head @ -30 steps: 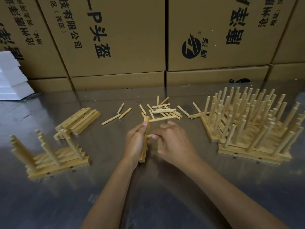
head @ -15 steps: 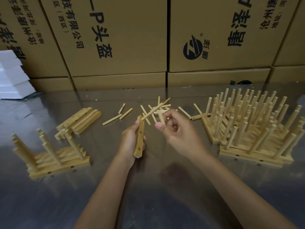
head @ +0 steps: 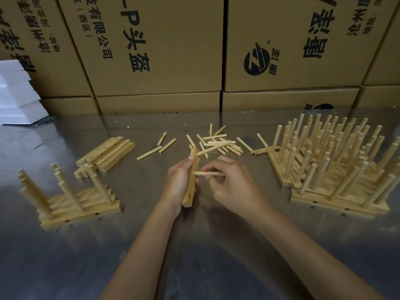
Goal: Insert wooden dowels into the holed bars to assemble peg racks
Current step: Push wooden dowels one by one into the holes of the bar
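Observation:
My left hand [head: 177,182] grips a holed wooden bar [head: 190,187], held on end and tilted, over the middle of the table. One dowel [head: 213,148] sticks out of the bar's top end toward the right. My right hand [head: 233,187] pinches a second dowel [head: 207,173] lying level, its left tip against the bar's middle. Loose dowels [head: 218,141] lie scattered just behind the hands. A stack of bare bars [head: 108,153] rests at the left.
Finished peg racks [head: 337,169] crowd the right side, and a smaller group of racks [head: 71,202] stands front left. Cardboard boxes [head: 164,46] wall off the back of the shiny table [head: 216,245]. White foam blocks [head: 15,94] are stacked far left.
My right hand picked up a dowel from the pile and came back down to the bar's middle. A dowel now stands in the bar's top end.

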Tool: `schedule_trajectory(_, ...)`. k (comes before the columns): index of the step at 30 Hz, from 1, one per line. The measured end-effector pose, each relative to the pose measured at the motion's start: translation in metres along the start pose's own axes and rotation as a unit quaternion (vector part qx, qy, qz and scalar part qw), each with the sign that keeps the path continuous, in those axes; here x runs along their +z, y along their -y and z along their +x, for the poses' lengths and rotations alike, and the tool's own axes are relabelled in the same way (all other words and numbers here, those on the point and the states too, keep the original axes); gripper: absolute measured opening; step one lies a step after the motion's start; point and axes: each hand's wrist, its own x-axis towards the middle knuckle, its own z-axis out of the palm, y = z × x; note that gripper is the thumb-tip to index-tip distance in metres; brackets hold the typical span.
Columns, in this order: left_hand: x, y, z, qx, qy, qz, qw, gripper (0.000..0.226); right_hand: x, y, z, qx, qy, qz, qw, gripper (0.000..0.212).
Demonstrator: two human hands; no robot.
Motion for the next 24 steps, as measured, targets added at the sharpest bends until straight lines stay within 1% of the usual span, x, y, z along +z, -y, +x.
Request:
schedule_trajectory(2, 0.001, 0.0, -0.001, 0.012, 0.002, 0.017, 1.0, 0.029, 0.001, 0.0, 0.0, -0.037, 0.001, -0.032, 0.999, 0.012)
schedule_trajectory(4, 0.003, -0.001, -0.002, 0.025, 0.005, 0.031, 0.999, 0.03, 0.001, 0.0, 0.0, -0.075, -0.003, -0.061, 0.995, 0.016)
schedule_trajectory(6, 0.005, -0.001, -0.005, 0.03, 0.011, 0.036, 0.999, 0.03, 0.001, -0.002, 0.001, -0.096, -0.005, -0.077, 0.992, 0.02)
schedule_trajectory(9, 0.008, -0.002, -0.008, 0.036, 0.014, 0.045, 0.998, 0.032, 0.0, -0.003, 0.002, -0.096, -0.003, -0.083, 0.992, 0.022)
schedule_trajectory(14, 0.008, -0.001, -0.009, 0.048, 0.014, 0.073, 0.996, 0.031, -0.001, -0.005, 0.001, -0.09, 0.025, -0.126, 0.988, 0.022)
schedule_trajectory(18, 0.007, 0.0, -0.008, 0.053, 0.012, 0.072, 0.996, 0.032, -0.002, -0.004, -0.001, -0.087, 0.029, -0.149, 0.985, 0.019)
schedule_trajectory(20, 0.008, 0.001, -0.006, 0.051, 0.004, 0.063, 0.997, 0.032, -0.001, -0.002, -0.003, -0.093, -0.001, -0.194, 0.977, 0.015)
schedule_trajectory(21, 0.008, 0.001, -0.005, 0.05, -0.008, 0.056, 0.997, 0.032, -0.001, -0.002, -0.004, -0.098, -0.026, -0.22, 0.97, 0.017)
schedule_trajectory(23, 0.008, 0.002, -0.001, 0.039, -0.055, 0.031, 0.997, 0.033, -0.001, -0.001, -0.005, -0.102, -0.08, -0.253, 0.959, 0.032)
schedule_trajectory(24, 0.007, 0.002, 0.002, 0.024, -0.084, 0.008, 0.996, 0.033, -0.001, 0.0, -0.005, -0.108, -0.108, -0.252, 0.956, 0.035)
